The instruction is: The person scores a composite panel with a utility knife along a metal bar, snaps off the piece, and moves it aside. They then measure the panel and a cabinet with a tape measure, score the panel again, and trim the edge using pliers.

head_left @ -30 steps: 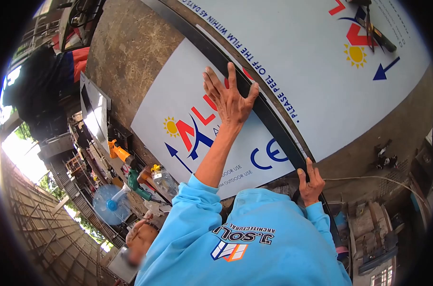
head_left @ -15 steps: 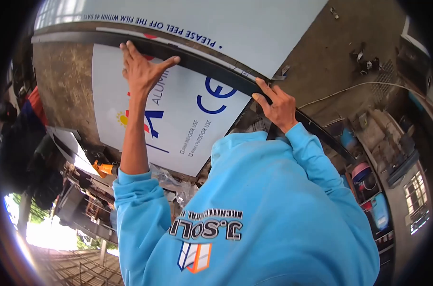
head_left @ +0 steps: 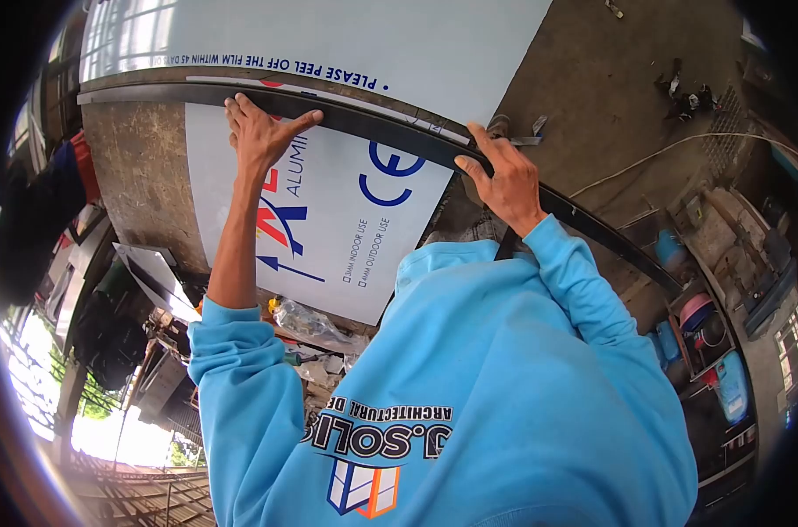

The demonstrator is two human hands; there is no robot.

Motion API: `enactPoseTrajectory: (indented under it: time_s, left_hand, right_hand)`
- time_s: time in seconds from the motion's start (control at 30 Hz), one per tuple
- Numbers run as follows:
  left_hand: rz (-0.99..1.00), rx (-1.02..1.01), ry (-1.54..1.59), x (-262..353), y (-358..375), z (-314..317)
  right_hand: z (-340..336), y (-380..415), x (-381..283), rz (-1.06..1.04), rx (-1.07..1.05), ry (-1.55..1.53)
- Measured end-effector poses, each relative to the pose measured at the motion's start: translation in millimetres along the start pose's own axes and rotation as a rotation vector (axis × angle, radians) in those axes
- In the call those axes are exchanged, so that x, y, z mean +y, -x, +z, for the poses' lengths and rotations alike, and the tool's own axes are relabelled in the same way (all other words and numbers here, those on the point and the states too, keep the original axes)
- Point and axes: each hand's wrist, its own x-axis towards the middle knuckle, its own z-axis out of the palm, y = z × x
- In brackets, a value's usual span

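A long black bar [head_left: 373, 127] crosses the white printed panel [head_left: 329, 184], running from upper left toward the lower right. My left hand [head_left: 260, 136] rests on the bar's near edge with its fingers and thumb spread. Farther right, my right hand [head_left: 509, 180] grips the bar across its width, thumb on the near side and fingers on the far side. Just beyond the bar, a thin light strip [head_left: 399, 109] runs alongside it. Another pale sheet [head_left: 329, 35] with blue lettering lies at the top.
Bare brown board [head_left: 144, 167] shows left of the printed panel. Crumpled clear plastic [head_left: 311, 323] and tools lie below the panel. A cable [head_left: 645, 158] crosses the floor at right. Pink and blue containers [head_left: 733, 386] stand at lower right.
The whole view has shifted slightly. Both hands remain at the bar, and the right hand's fingers reach a little farther over its far edge. The orange tool at left is out of sight.
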Motion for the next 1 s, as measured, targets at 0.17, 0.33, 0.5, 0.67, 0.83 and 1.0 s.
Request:
enactPoseTrajectory:
  time_s: [0.17, 0.33, 0.5, 0.67, 0.83, 1.0]
  left_hand:
    - [-0.016, 0.010, 0.026, -0.4, -0.3, 1.7]
    - [0.013, 0.028, 0.116, 1.2, -0.4, 1.8]
    - [0.076, 0.092, 0.163, -5.6, -3.7, 10.3]
    - [0.067, 0.039, 0.193, -4.7, -2.7, 6.8]
    - [0.077, 0.071, 0.214, -4.3, -1.1, 7.1]
    - [0.072, 0.105, 0.170, -4.3, -1.4, 8.4]
  right_hand:
    - [-6.7, -11.9, -7.4, 0.032, -0.122, 0.005]
    - [-3.0, -11.9, -8.1, 0.111, -0.196, -0.063]
    - [2.1, -12.4, -4.5, 0.111, -0.168, -0.166]
    - [5.1, -13.7, -1.1, 0.079, -0.161, -0.204]
    - [4.4, -14.0, -1.3, 0.076, -0.161, -0.227]
    - [5.5, -13.7, -0.9, 0.068, -0.155, -0.231]
